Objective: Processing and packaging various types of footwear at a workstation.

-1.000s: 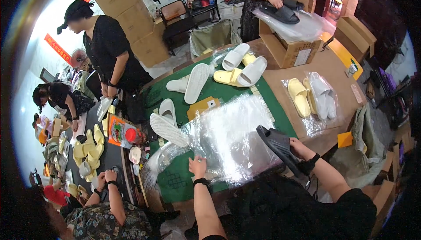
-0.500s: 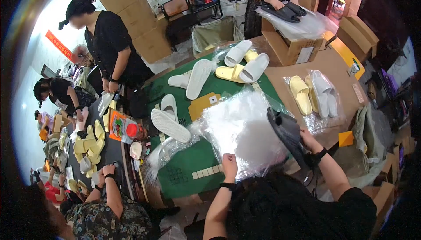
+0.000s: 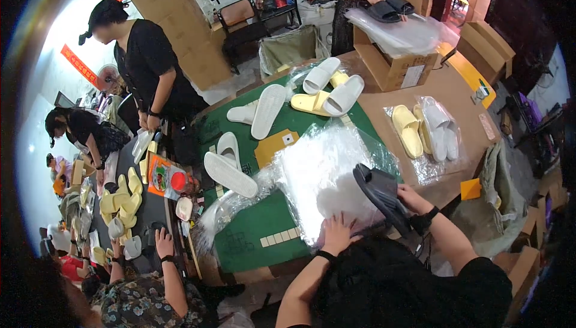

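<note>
Holding blk slipper (image 3: 383, 195) in R hand (image 3: 414, 201), fingers closed on its R side, over R part of clr plastic bags (image 3: 318, 166). L hand (image 3: 338, 235) on bags' near edge, fingers spread. Grn mat (image 3: 240, 260) underneath.

On my remote view I have a brown table (image 3: 378, 105), and a green mat (image 3: 270, 220) covers its left part. On this mat lie four grey slippers (image 3: 229, 175), two of them with the sole upward, and beside them a stack of clear plastic bags (image 3: 315, 163). On the bare part, at right, I see yellow slippers (image 3: 408, 133) next to pale grey slippers (image 3: 443, 133); clear plastic shows about them. A cardboard box (image 3: 414, 76) stands behind. Further left, a dark table (image 3: 155, 208) carries a yellow slipper heap (image 3: 123, 205).
</note>
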Tool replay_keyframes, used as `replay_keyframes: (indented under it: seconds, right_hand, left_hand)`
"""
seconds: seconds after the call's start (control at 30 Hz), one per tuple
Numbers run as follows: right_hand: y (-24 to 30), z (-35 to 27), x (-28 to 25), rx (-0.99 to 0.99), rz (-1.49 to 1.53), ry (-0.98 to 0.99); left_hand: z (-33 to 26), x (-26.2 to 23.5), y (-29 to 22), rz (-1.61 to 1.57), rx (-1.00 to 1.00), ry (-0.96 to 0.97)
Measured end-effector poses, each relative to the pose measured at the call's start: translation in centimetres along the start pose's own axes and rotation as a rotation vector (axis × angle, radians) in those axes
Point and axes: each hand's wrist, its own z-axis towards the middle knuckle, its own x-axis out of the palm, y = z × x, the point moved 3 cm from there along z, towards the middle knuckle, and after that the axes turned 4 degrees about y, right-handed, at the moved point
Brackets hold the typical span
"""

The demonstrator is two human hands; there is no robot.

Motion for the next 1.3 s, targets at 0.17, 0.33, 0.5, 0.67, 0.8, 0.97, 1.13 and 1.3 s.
replay_keyframes:
  seconds: [0.17,0.33,0.5,0.67,0.8,0.97,1.13,1.3]
  right_hand:
    - [2.2,-3.8,-0.3,-0.078,-0.682,0.385]
    - [0.6,-6.1,0.2,0.014,-0.827,0.751]
    - [-0.6,-6.4,1.1,0.072,-0.815,0.715]
    - [-0.9,-5.6,2.8,-0.095,-0.826,0.616]
    - [-1.1,-4.6,3.2,-0.238,-0.998,0.568]
    - [-1.2,-3.9,3.6,-0.216,-1.120,0.420]
    - [-0.1,-4.3,5.7,-0.242,-1.656,0.106]
    - [0.3,-3.7,7.5,-0.591,-1.754,-0.014]
  left_hand:
    - [2.0,5.6,2.2,0.149,-0.043,-0.188]
    - [2.5,5.1,3.3,-0.109,-0.060,-0.220]
    - [2.5,4.1,3.8,-0.268,-0.060,-0.439]
    - [3.3,5.4,5.3,-0.142,-0.061,-0.636]
    - [4.4,6.1,6.5,-0.979,-0.346,-0.525]
    - [3.8,3.8,4.7,-0.455,-0.144,-0.606]
    - [4.1,2.2,2.5,-0.503,-0.251,-0.487]
    - [3.9,0.5,0.7,-0.498,-0.180,-0.450]
